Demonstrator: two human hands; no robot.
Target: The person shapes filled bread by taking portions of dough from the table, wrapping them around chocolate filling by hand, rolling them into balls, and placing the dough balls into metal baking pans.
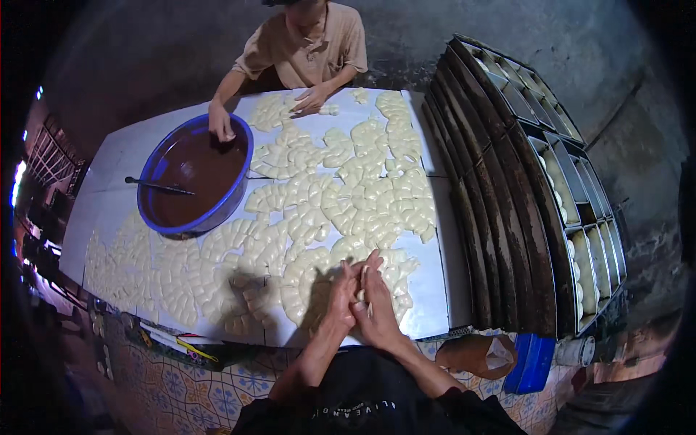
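Observation:
My left hand [344,296] and my right hand [376,301] are pressed palm to palm above the near edge of the table. A small pale dough piece [360,295] peeks out between them; most of it is hidden by the palms. Just beyond and beneath my hands lie many flattened pale dough pieces [304,279], crowded in overlapping rows across the white tabletop [433,290].
A blue basin [245,181] of brown paste [192,196] holds a dark-handled utensil [161,186]. Across the table, a person [312,43] reaches one hand into the basin, the other touching dough. Stacked dark metal pans [500,217] rise at right, the outer ones containing dough.

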